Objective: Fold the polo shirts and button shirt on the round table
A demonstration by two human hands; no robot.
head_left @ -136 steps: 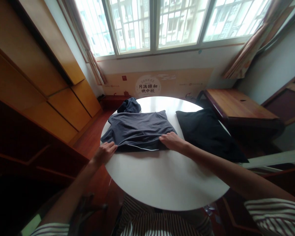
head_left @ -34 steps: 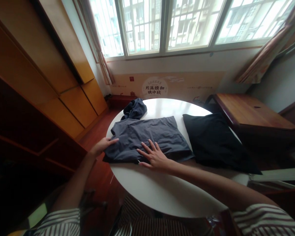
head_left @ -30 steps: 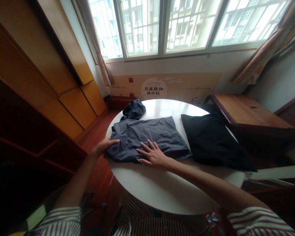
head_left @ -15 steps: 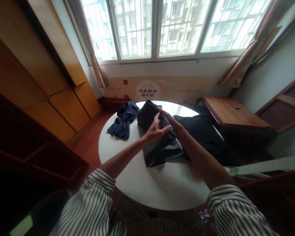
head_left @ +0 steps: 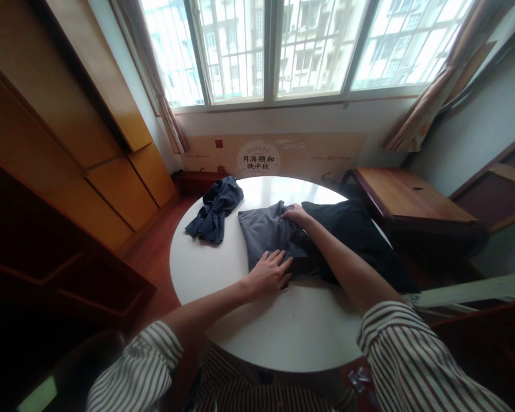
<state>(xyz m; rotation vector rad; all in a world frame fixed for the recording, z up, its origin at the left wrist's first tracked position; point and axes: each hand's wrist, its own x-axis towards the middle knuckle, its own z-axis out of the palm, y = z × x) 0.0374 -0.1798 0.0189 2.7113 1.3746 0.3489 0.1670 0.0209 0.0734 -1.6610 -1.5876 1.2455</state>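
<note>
My left hand (head_left: 268, 276) lies open with fingers spread on the grey shirt (head_left: 261, 226) in the middle of the white table (head_left: 218, 274), probably to keep it flat, while my right hand (head_left: 297, 213) pinches the shirt nearer the table's far rim, likely so it cannot slip.

Round white worktop (head_left: 309, 332) is seen under the fingers (head_left: 278, 258). Beyond them, barred windows (head_left: 313, 57) are set in a white wall (head_left: 326, 121); daylight is let in. Wooden cabinets (head_left: 107, 200) are placed left of them, wooden desk (head_left: 412, 194) right, red-brown floor (head_left: 154, 252) exposed lower left.
</note>
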